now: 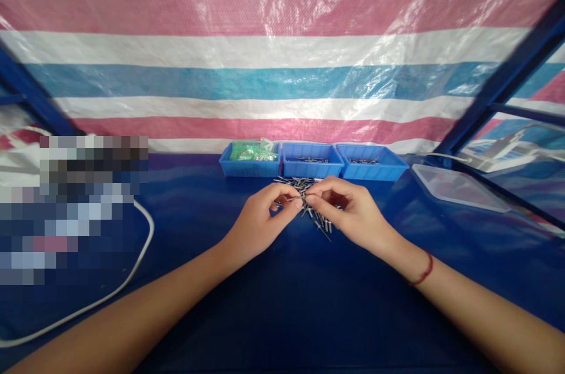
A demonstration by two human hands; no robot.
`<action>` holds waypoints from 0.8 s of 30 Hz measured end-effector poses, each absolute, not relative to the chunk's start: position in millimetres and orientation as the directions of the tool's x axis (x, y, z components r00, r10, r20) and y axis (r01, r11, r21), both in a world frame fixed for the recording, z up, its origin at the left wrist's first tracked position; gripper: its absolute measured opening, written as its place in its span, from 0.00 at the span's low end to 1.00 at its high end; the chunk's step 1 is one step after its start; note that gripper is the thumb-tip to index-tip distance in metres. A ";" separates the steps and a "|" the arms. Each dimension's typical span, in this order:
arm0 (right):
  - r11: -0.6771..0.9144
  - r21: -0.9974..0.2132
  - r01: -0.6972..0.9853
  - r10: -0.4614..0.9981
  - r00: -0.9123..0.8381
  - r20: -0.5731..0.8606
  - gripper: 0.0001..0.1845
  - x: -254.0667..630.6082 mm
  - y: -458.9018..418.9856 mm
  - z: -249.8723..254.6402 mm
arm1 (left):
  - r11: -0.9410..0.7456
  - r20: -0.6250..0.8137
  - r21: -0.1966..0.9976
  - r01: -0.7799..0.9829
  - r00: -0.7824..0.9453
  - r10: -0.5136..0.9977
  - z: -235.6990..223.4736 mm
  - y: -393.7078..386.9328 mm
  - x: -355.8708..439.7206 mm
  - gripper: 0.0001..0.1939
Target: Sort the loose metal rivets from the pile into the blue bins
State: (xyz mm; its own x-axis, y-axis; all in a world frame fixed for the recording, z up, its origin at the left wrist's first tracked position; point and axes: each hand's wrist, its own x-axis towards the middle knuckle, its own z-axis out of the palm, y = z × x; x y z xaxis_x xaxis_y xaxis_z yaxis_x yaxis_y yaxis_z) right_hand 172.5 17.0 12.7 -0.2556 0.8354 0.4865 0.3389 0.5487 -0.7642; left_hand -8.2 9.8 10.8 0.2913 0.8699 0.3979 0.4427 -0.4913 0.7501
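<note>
A loose pile of metal blind rivets [324,225], thin pins with thicker silvery bodies, lies on the blue table under my fingertips. My left hand [265,215] is closed, thumb and forefinger pinching a thin rivet [291,198] just above the pile. Facing it, my right hand [348,209] is also closed in a pinch, its fingertips meeting the left ones at a small metal rivet end. The fingers partly cover this small piece and much of the pile.
Three blue bins stand behind the pile: the left bin [249,169] with green-and-clear plastic bags, the middle bin [311,170] and right bin [375,172] with metal pins. A clear plastic lid [459,188] lies right. A white cable [148,238] curves at left beside a blurred-out area.
</note>
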 end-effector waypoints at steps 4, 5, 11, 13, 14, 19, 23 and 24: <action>0.603 -0.698 0.386 0.797 -0.317 0.514 0.07 174.1 19.4 12.2 | -0.525 0.469 0.719 0.455 0.240 0.850 11.8 9.1 -9.2 0.05; 0.625 -0.672 0.396 0.780 -0.341 0.525 0.07 174.3 19.2 12.5 | -0.536 0.485 0.708 0.460 0.234 0.843 12.0 8.7 -9.3 0.05; 0.672 -0.632 0.386 0.736 -0.439 0.515 0.09 171.3 16.0 13.1 | -0.580 0.527 0.661 0.476 0.257 0.810 11.5 7.4 -9.0 0.04; 0.599 -0.719 0.353 0.793 -0.389 0.469 0.10 171.1 18.8 11.5 | -0.581 0.518 0.652 0.487 0.273 0.810 10.8 8.6 -9.7 0.06; 0.540 -0.774 0.332 0.834 -0.336 0.438 0.11 172.2 21.7 10.6 | -0.578 0.513 0.644 0.502 0.276 0.813 10.7 9.6 -10.5 0.08; 0.249 -0.957 0.151 0.958 0.106 0.266 0.13 194.1 48.5 9.7 | -0.572 0.443 0.437 0.694 0.388 0.808 16.4 15.8 -19.6 0.11; 0.165 -0.982 0.089 0.912 0.365 0.186 0.12 222.6 71.1 11.1 | -0.543 0.291 0.139 0.828 0.490 0.822 24.3 20.3 -29.6 0.12; 0.154 -0.984 0.085 0.907 0.384 0.175 0.12 228.2 75.0 11.1 | -0.526 0.264 0.091 0.846 0.489 0.832 25.5 21.1 -32.0 0.13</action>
State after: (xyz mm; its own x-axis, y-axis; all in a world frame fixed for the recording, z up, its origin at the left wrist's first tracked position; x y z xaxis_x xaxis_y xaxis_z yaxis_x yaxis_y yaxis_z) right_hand 228.2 75.0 11.1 0.3839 0.9066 0.1750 0.0847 0.1542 -0.9844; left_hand -32.0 21.1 25.5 0.4887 0.8315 0.2641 0.8457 -0.5259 0.0910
